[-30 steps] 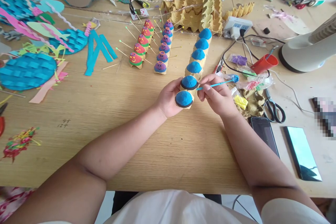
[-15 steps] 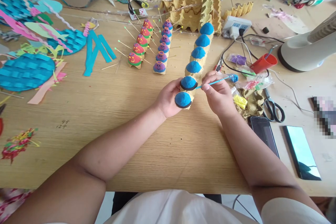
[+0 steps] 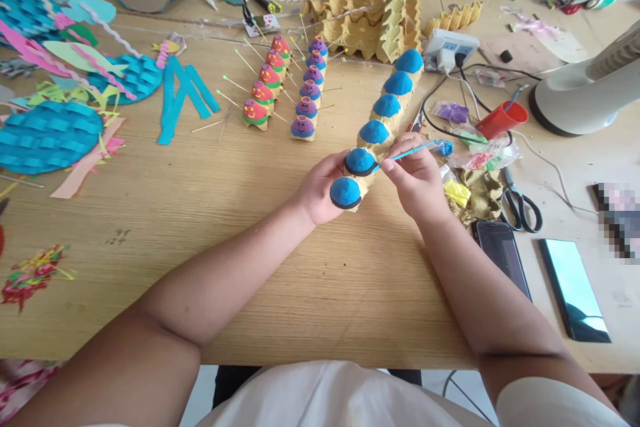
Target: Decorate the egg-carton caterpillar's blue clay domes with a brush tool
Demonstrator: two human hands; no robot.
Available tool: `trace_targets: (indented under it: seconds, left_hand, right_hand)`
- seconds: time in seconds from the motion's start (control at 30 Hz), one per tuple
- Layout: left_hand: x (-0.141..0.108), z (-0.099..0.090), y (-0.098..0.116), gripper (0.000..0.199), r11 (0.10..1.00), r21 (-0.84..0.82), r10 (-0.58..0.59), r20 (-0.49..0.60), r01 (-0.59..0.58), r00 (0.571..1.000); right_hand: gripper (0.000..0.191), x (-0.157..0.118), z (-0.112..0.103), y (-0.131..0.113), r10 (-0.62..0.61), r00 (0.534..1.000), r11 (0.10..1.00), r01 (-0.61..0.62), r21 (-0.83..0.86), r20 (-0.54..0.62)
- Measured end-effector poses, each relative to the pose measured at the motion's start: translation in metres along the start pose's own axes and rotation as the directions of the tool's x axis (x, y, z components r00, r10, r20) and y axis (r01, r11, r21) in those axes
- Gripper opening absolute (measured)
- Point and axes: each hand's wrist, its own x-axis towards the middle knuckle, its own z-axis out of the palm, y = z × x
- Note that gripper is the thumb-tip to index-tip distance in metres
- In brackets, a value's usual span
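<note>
My left hand (image 3: 325, 188) grips the near end of an egg-carton strip (image 3: 383, 140), its fingers partly hidden behind it. Blue domes (image 3: 374, 132) cap the bumps of the strip, and the two nearest have a dark band along their lower edge. Between thumb and fingers, my right hand (image 3: 416, 173) pinches a thin blue stick (image 3: 413, 149). Its tip touches or almost touches the dark band on the second dome. To the left stand two finished-looking caterpillar strips, one red and green (image 3: 262, 92), one purple and blue (image 3: 307, 107), both with pin-like feelers.
Bare egg cartons (image 3: 363, 17) and a power strip (image 3: 453, 45) lie at the back. On the right are a red cup (image 3: 502, 120), scissors (image 3: 521, 208), clay packets and two phones (image 3: 575, 290). Woven blue paper crafts (image 3: 50, 137) cover the left side.
The far end of the blue-domed strip has swung to the right and slightly nearer. Both hands stay in nearly the same place, the stick still at the second dome.
</note>
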Motion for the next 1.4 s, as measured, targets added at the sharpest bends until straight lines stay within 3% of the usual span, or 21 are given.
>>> trace_targets:
  seconds: [0.23, 0.57, 1.0, 1.4]
  left_hand:
    - [0.001, -0.002, 0.0, 0.028, 1.0, 0.014, -0.011, 0.028, 0.01, 1.0]
    - [0.001, -0.003, 0.001, 0.023, 1.0, -0.005, 0.004, -0.013, -0.004, 1.0]
    - [0.001, -0.009, -0.001, 0.029, 0.997, 0.081, -0.008, 0.066, 0.003, 0.998]
    - [0.002, -0.011, 0.0, 0.028, 0.992, 0.12, 0.018, 0.079, -0.027, 0.997]
  right_hand:
    - [0.029, -0.001, 0.0, 0.0, 0.005, 1.0, 0.999, -0.005, 0.032, -0.007]
    - [0.043, 0.001, 0.0, 0.003, 0.07, 0.997, 0.983, -0.076, 0.166, 0.039]
    - [0.039, 0.001, 0.001, 0.0, 0.066, 0.998, 0.994, -0.065, 0.088, -0.01]
    - [0.04, 0.001, 0.001, 0.002, 0.075, 0.997, 0.98, -0.076, 0.184, 0.009]
